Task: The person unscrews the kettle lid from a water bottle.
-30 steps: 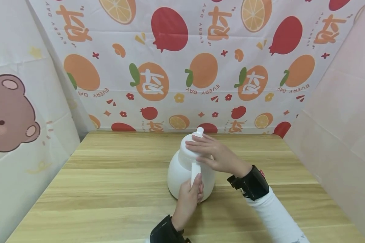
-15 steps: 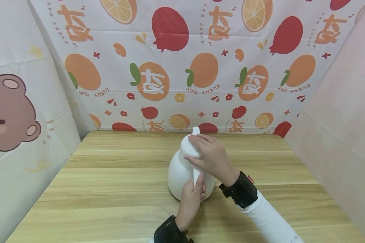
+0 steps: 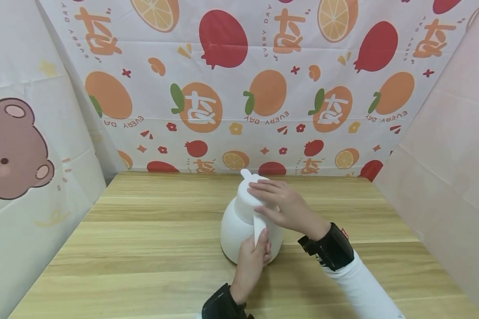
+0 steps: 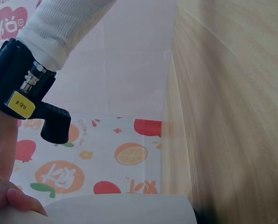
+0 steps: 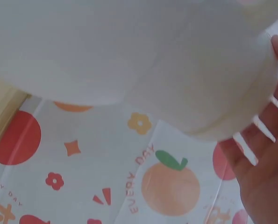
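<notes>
Head: jug (image 3: 232,232) upright, handle (image 3: 258,223) nearest

Left grip (image 3: 251,262) holds handle (image 3: 259,225) of white jug (image 3: 235,237); right grip (image 3: 286,207) touches lid (image 3: 244,195); wooden table (image 3: 135,239) beneath.

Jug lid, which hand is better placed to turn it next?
Probably the right hand: it rests against the lid, while the left hand grips the handle, so it seems better suited to steadying the jug.

passing room left of white jug (image 3: 232,235), left hand (image 3: 250,259) blocking its handle (image 3: 258,224), right hand (image 3: 285,204) its lid (image 3: 244,198)
</notes>
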The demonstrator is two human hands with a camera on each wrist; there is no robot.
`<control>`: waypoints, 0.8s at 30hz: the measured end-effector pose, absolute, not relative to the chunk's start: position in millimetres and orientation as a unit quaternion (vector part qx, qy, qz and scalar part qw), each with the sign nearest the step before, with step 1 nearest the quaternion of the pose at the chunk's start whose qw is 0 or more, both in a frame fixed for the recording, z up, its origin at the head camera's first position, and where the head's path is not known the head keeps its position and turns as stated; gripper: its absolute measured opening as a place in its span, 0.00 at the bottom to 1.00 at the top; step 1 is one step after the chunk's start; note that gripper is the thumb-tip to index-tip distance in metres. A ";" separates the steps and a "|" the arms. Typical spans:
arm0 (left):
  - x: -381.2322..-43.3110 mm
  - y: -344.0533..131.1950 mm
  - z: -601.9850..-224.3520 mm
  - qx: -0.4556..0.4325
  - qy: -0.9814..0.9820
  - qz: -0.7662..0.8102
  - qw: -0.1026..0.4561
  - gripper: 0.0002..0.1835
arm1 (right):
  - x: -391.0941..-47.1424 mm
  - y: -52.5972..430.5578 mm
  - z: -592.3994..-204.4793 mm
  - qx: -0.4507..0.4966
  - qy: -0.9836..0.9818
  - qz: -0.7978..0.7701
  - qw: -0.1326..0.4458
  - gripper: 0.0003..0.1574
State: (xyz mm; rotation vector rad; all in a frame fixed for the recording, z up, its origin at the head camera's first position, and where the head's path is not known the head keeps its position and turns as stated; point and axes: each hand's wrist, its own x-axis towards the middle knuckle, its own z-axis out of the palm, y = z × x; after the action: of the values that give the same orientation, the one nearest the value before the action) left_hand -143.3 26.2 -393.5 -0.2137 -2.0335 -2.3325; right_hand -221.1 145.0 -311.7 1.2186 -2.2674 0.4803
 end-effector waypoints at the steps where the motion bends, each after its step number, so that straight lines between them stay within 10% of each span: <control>1: -143.1 25.5 -393.1 -0.068 -0.656 -0.751 0.021 0.32 | -221.5 146.3 -310.7 0.459 -0.833 0.177 0.253 0.27; 12: -141.6 24.1 -391.0 -0.075 -0.659 -0.748 0.019 0.33 | -221.1 169.0 -307.8 0.464 -0.839 0.199 0.204 0.23; 24: -141.6 24.9 -391.1 -0.068 -0.657 -0.750 0.022 0.32 | -221.4 118.6 -314.8 0.373 -0.858 0.143 0.321 0.31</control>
State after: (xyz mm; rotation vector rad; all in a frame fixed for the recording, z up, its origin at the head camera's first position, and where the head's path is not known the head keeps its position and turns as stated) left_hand -141.6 24.9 -391.1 -0.2093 -2.0366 -2.3253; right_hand -221.4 118.6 -314.8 0.9810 -2.2549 0.3766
